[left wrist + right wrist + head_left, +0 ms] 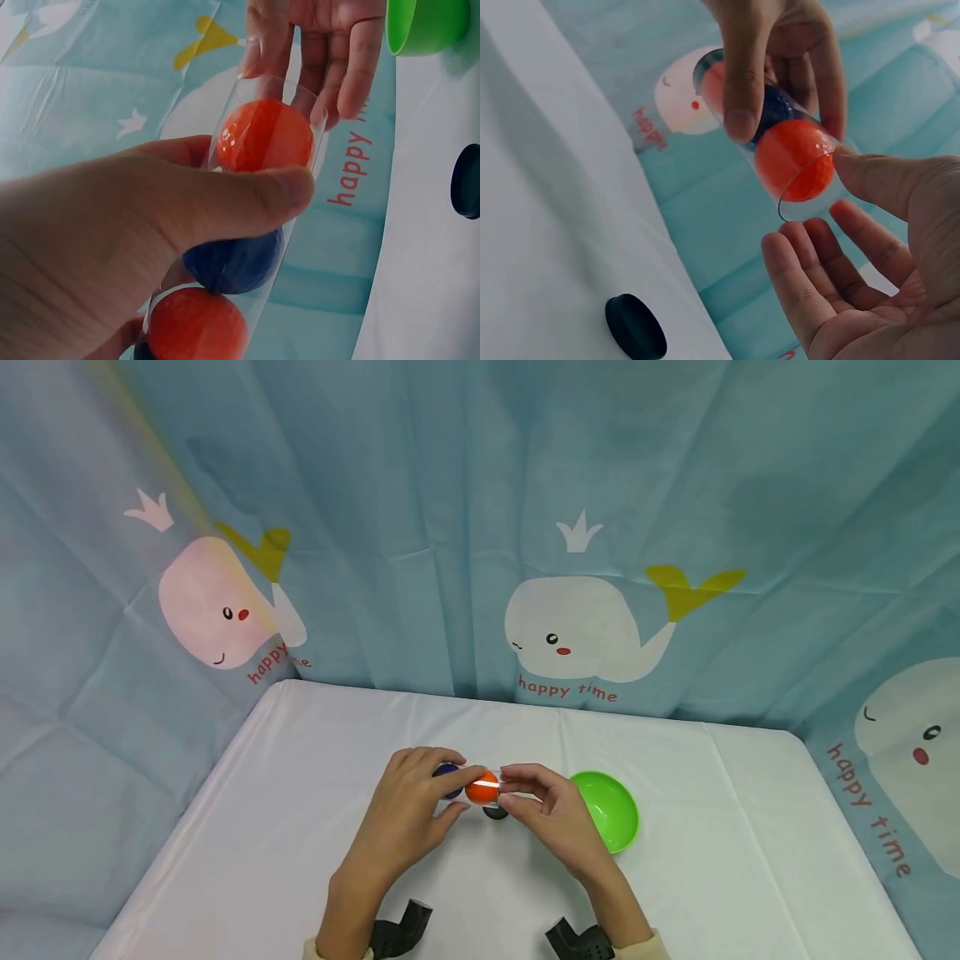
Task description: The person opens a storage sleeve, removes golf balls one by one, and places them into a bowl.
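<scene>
A clear tube (276, 247) holds an orange ball (264, 135) near its open end, then a dark blue ball (236, 262) and another orange ball (196, 326). My left hand (408, 806) grips the tube around its side, thumb across it. At the uncapped end is my right hand (551, 810), palm turned up in the right wrist view. Its thumb lies at one side of the rim, and its loosely spread fingertips (780, 251) are right by the other side. The orange ball sits just inside the mouth, short of the right palm.
A black round cap (636, 326) lies on the white-covered table (720, 827), partly behind the tube in the head view. To the right of the hands stands a green bowl (618, 814). A blue curtain (420, 527) with whale prints hangs behind the table.
</scene>
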Demonstrator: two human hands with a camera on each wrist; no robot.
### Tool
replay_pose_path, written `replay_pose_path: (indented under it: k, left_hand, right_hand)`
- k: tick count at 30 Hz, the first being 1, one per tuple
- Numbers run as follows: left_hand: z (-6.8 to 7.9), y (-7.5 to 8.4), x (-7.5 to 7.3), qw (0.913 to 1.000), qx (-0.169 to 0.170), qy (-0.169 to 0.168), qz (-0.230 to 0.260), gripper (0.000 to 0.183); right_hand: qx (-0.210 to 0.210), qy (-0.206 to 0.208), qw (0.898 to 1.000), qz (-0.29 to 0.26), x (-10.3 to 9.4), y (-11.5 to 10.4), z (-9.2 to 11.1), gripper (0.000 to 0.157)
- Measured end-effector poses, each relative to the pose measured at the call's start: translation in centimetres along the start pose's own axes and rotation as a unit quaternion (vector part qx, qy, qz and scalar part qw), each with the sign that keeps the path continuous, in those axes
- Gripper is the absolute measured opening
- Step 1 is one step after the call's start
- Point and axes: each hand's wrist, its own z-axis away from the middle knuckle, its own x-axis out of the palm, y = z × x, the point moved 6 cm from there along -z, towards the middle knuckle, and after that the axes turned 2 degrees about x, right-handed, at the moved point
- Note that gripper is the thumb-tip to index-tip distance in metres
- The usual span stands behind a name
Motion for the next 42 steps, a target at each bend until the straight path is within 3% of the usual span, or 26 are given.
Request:
replay_pose_path:
  k: [10, 21, 34, 42]
  left_hand:
    - [-0.1, 0.4, -0.4, 0.9996, 0.001, 0.017, -0.022, 0.054]
    - [-0.3, 0.6, -0.4, 0.9989, -0.001, 0.010, -0.045, 0.047]
    - [-0.2, 0.1, -0.2, 0.9998, -0.003, 0.003, -0.018, 0.051]
    - [0.0, -1.0, -0.2, 0.9997, -0.025, -0.004, 0.000, 0.053]
  right_hand:
    - [0.005, 0.004, 1.000, -0.004, 0.2, 0.7, -0.2, 0.044]
    - [0.001, 0.002, 1.000, -0.024, 0.3, 0.8, -0.4, 0.040]
    - [0.016, 0.033, 0.999, -0.004, -0.1, 0.9, -0.3, 0.040]
    - [0.001, 0.055, 0.998, 0.023, -1.0, 0.1, 0.1, 0.041]
